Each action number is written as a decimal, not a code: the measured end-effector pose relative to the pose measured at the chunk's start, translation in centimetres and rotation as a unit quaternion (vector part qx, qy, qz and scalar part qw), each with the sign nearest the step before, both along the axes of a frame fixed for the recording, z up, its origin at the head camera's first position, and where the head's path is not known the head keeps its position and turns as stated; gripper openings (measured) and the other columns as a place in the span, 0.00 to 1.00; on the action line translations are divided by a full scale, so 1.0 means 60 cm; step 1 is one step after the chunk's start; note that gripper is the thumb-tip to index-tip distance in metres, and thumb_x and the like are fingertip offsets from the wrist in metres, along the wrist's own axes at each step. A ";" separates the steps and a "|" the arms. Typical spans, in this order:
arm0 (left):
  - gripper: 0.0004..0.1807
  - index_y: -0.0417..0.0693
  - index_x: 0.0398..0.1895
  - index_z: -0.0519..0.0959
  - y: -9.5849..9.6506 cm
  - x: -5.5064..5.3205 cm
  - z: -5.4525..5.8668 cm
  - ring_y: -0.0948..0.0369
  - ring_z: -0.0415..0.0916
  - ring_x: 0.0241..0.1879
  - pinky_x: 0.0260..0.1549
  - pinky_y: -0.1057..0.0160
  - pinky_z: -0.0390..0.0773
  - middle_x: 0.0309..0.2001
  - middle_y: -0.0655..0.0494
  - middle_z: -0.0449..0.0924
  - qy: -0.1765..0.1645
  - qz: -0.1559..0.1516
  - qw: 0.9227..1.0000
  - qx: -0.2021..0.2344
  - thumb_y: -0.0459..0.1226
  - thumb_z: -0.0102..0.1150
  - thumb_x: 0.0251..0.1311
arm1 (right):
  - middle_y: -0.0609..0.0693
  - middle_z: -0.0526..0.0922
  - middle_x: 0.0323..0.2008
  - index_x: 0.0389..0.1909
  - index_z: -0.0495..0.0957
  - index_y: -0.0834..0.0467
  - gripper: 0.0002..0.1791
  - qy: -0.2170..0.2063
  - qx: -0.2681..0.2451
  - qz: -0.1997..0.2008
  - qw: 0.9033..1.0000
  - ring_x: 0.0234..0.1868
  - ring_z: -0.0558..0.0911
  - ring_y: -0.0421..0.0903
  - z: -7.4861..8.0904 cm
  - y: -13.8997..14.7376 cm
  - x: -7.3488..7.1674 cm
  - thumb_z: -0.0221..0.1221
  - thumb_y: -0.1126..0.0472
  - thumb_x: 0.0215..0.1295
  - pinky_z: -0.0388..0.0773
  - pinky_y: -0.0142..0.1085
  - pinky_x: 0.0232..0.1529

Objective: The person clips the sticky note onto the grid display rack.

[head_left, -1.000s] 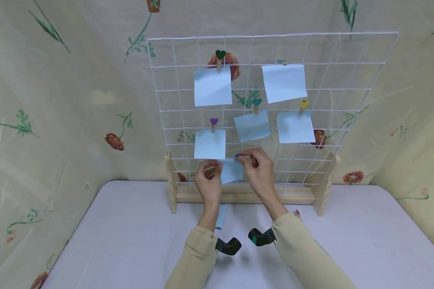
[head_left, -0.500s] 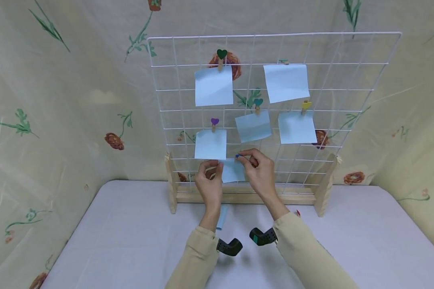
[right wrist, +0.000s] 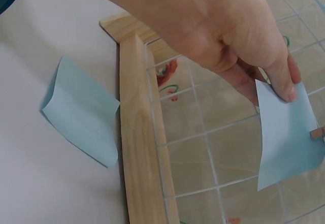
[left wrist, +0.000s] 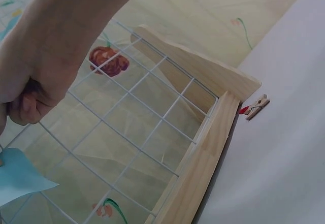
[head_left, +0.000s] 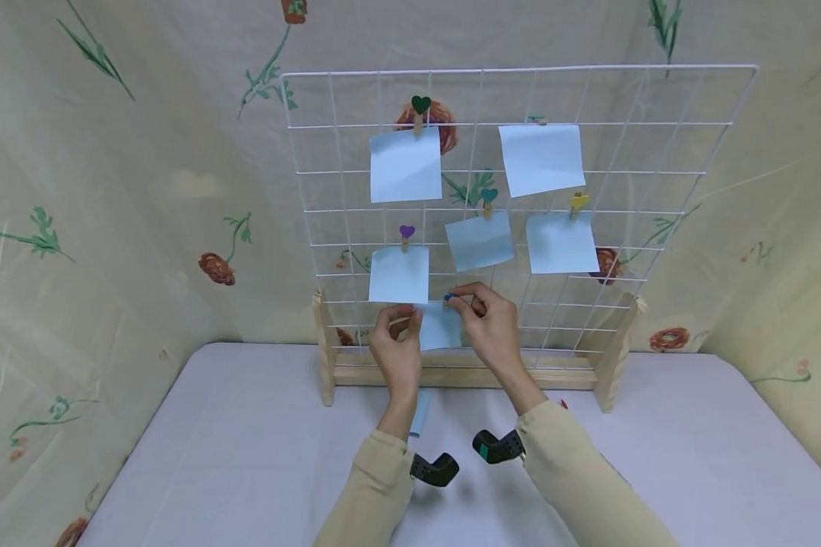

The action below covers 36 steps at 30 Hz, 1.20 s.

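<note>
Low on a white wire grid, a pale blue paper note hangs by its top edge. My left hand pinches the note's upper left corner; the right wrist view shows thumb and fingers of this left hand on the note. My right hand pinches a small wooden clothespin with a blue top at the note's top edge. In the right wrist view the wooden end of the clothespin lies over the paper. The left wrist view shows the right hand with curled fingers.
Several other blue notes hang above, including one under a purple heart clothespin. A wooden stand holds the grid on the white table. A loose blue note and a red-topped clothespin lie on the table before it.
Both hands keep their holds on the note and the clothespin with hardly any movement. The head view has shifted slightly.
</note>
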<state>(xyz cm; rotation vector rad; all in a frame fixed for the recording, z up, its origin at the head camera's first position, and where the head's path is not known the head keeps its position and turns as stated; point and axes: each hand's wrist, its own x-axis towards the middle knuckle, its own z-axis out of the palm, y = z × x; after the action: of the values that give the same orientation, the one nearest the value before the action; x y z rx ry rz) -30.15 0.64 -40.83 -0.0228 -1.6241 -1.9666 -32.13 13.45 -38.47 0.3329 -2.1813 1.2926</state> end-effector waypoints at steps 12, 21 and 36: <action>0.09 0.36 0.39 0.79 0.005 0.001 -0.005 0.47 0.81 0.39 0.28 0.71 0.77 0.40 0.42 0.80 -0.008 -0.005 1.000 -0.008 0.32 0.62 0.57 | 0.47 0.58 0.11 0.43 0.83 0.56 0.11 -0.022 0.008 -0.007 1.000 0.11 0.53 0.36 -0.003 0.002 0.011 0.61 0.58 0.63 0.53 0.30 0.14; 0.09 0.34 0.39 0.79 0.005 0.003 -0.003 0.45 0.80 0.39 0.29 0.72 0.77 0.40 0.40 0.80 -0.006 -0.006 1.000 -0.007 0.32 0.62 0.57 | 0.47 0.59 0.14 0.46 0.81 0.54 0.11 -0.020 0.001 -0.007 1.000 0.13 0.55 0.36 -0.012 0.002 0.013 0.59 0.58 0.64 0.55 0.30 0.17; 0.07 0.34 0.38 0.78 0.001 0.004 0.000 0.45 0.81 0.37 0.33 0.52 0.79 0.38 0.40 0.82 0.016 0.028 0.999 -0.040 0.31 0.60 0.59 | 0.48 0.57 0.15 0.52 0.74 0.61 0.17 -0.022 -0.041 0.032 0.998 0.15 0.56 0.35 -0.039 0.007 0.039 0.57 0.70 0.62 0.57 0.28 0.20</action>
<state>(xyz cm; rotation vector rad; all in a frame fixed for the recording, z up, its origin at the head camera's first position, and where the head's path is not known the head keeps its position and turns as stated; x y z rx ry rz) -29.90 0.71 -40.82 -0.0392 -1.6643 -1.8489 -29.76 13.85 -40.83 0.3472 -2.1627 1.4343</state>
